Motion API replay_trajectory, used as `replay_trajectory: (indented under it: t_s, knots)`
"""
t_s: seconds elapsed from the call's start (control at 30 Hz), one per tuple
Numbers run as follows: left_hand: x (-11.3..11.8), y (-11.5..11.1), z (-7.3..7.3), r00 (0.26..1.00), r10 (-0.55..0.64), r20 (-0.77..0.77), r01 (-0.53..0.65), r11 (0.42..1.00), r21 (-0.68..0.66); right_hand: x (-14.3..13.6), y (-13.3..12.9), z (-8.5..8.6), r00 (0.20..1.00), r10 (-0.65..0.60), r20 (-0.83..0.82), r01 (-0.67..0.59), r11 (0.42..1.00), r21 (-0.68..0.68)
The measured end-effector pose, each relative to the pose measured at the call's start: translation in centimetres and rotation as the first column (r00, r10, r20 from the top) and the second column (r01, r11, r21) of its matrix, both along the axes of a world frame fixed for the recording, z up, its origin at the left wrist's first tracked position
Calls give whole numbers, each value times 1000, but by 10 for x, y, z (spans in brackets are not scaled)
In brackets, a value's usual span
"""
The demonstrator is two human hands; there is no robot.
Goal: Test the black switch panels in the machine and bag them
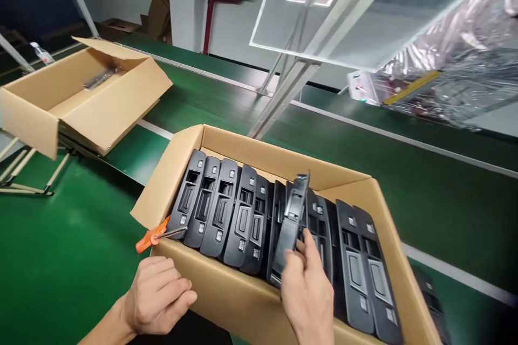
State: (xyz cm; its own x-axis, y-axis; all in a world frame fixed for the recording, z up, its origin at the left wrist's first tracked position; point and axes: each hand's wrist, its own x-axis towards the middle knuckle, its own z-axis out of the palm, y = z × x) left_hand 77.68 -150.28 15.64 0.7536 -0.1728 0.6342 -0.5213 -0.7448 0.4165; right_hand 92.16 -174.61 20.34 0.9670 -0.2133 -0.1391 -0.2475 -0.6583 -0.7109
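Observation:
My right hand (306, 285) grips a long black plastic panel (292, 215), its ribbed side showing, held tilted over an open cardboard box (238, 291). Inside the box, several similar black panels (222, 207) stand packed side by side, each with a recessed middle and small clips. My left hand (159, 295), fingers curled in, hovers in front of the box's near left corner and holds nothing visible. Just above that hand, an orange-handled tool (151, 237) with a thin metal end lies across the box's edge; I cannot make out its exact kind.
A second open carton (117, 102) stands at the left with a small dark piece inside. A green conveyor belt (210, 91) runs behind the boxes. A metal post (283, 99) rises behind the near box. More black parts (431, 296) lie to its right; plastic-wrapped goods (465, 75) sit beyond.

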Motion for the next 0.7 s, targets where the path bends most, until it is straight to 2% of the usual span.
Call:
replay_trajectory:
  t_s: [0.03,0.07,0.1,0.13,0.17,0.23,0.27,0.3,0.33,0.4,0.47,0.53,0.6,0.7]
  knots:
    - [4,-1,5,999,-28,-19,28,999,-39,-6,-2,5,1000,-1,12,-1,991,131]
    - [9,-4,11,998,-45,-46,41,995,-93,-14,-1,9,1000,24,9,-26,958,286]
    - [14,-6,17,995,-60,-82,46,986,-160,-21,1,12,997,74,-1,-66,890,452]
    - [19,-9,23,988,-79,-131,46,970,-239,-29,4,15,990,138,0,-109,781,614]
    - [23,-12,29,977,-104,-188,39,946,-323,-37,9,17,979,203,12,-143,646,750]
    - [30,-16,41,932,-185,-311,14,878,-478,-53,22,22,950,306,56,-179,390,903]
    - [32,-18,47,900,-249,-358,13,836,-548,-61,28,24,931,357,71,-186,299,936]
    - [34,-20,53,861,-330,-388,24,787,-617,-68,34,27,909,412,68,-178,233,956]
    - [35,-21,58,817,-420,-396,42,729,-684,-74,38,29,888,458,48,-152,193,969]
    - [35,-22,68,716,-597,-361,82,586,-806,-83,42,35,860,509,-13,-77,154,985]
    - [33,-23,76,642,-699,-314,82,470,-879,-86,40,39,848,524,-77,-5,152,988]
    - [31,-22,82,619,-724,-304,58,428,-902,-87,35,42,810,576,-109,9,173,985]
    - [29,-21,87,618,-725,-305,40,416,-909,-87,32,43,777,618,-120,-9,202,979]
    - [28,-19,90,588,-738,-331,-27,391,-920,-91,35,44,808,572,-141,1,239,971]
